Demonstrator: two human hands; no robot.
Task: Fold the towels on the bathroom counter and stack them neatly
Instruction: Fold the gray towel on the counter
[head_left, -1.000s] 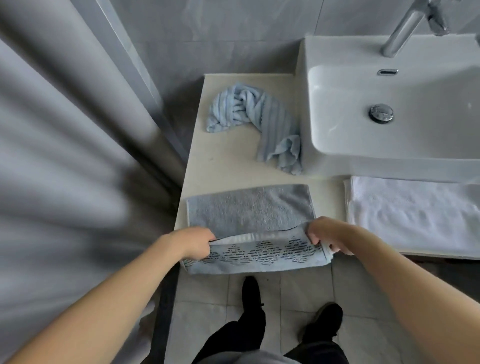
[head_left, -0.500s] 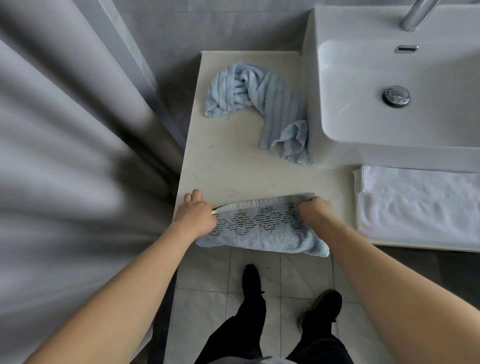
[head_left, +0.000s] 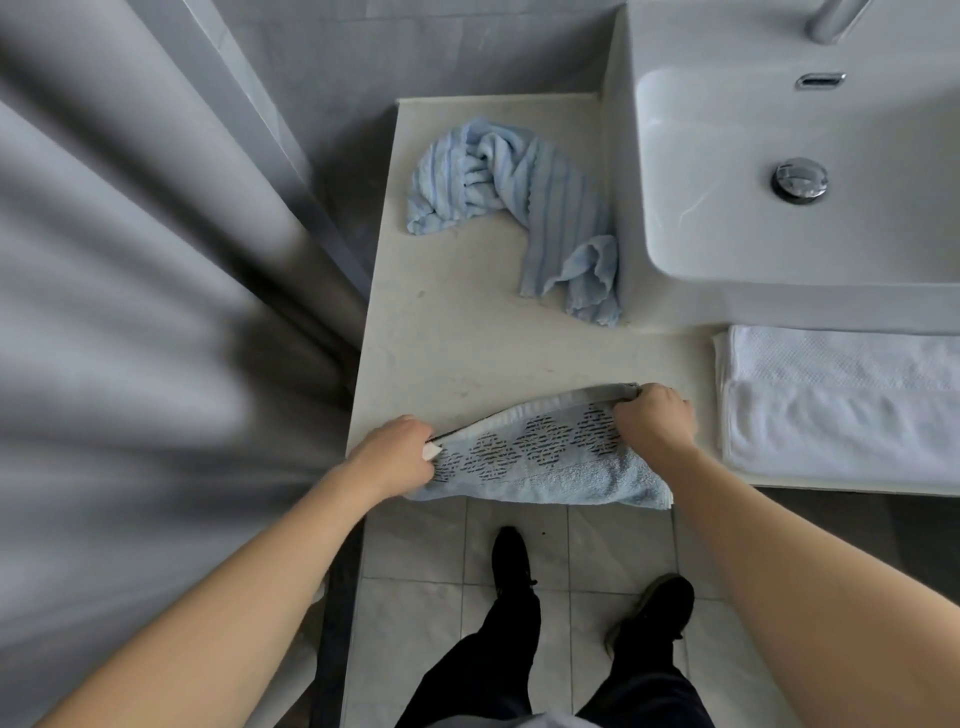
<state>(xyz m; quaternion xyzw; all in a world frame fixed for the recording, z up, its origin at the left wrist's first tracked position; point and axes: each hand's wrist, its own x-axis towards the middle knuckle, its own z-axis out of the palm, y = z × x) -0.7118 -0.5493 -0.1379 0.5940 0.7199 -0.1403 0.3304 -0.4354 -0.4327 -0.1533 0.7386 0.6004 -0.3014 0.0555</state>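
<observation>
Both hands, left (head_left: 397, 457) and right (head_left: 655, 422), pinch the grey-blue diamond-patterned terry towel's (head_left: 540, 462) ends at 6 o'clock on the beige stone surface (head_left: 467, 338), keeping the fold square.

Between your left hand (head_left: 397, 453) and right hand (head_left: 655, 422) you grip a patterned towel (head_left: 545, 462) of soft terry cloth, its looped pile matt and fuzzy, with a flatter woven band carrying dark stitched diamonds. The striped blue towel (head_left: 524, 208) behind it is ribbed cloth, crumpled and matt. To your right, the white towel (head_left: 841, 400) shows a waffle-like weave above a plainer smooth strip. The countertop (head_left: 457, 332) looks like pale stone, smooth with a faint speckle and a dull sheen. The sink (head_left: 727, 218) is glossy white ceramic, and its drain plug (head_left: 799, 179) is shiny chromed metal. The floor tiles (head_left: 415, 613) look smooth and slightly glossy.
</observation>
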